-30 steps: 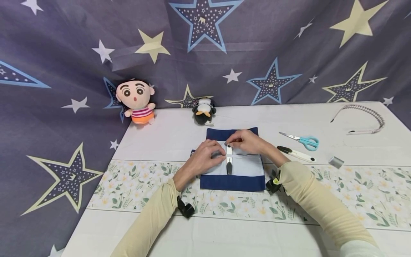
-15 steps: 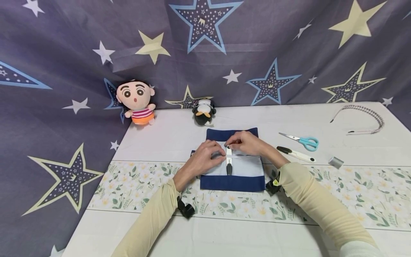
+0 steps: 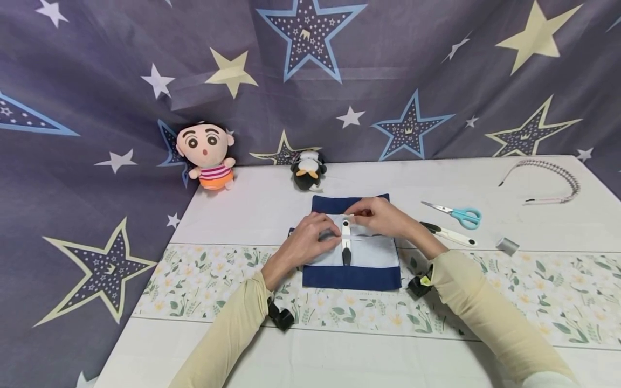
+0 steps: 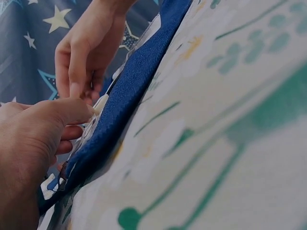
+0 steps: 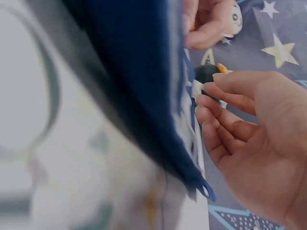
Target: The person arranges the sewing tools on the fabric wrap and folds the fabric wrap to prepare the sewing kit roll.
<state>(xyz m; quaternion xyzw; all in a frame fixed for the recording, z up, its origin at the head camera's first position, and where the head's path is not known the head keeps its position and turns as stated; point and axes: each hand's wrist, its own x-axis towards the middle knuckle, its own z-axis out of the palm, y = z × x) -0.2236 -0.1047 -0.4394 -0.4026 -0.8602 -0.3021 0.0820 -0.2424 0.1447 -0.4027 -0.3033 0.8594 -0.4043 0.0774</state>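
In the head view, a navy cloth piece with a pale lining lies flat on the table. A slim white tool with a black tip lies lengthwise on the lining, with a narrow white strip crossing it. My left hand pinches the strip with thumb and forefinger beside the tool. My right hand is bent over the tool's far end. In the right wrist view, a small white piece shows between the right thumb and fingertips; what it is part of is hidden.
To the right lie blue-handled scissors, a second black-and-white tool, a grey spool and a headband. A plush doll and a toy penguin stand at the back, before the star curtain.
My right hand has shifted slightly to the right, and the tool's far end with its black dot shows more plainly. My left hand stays in place.
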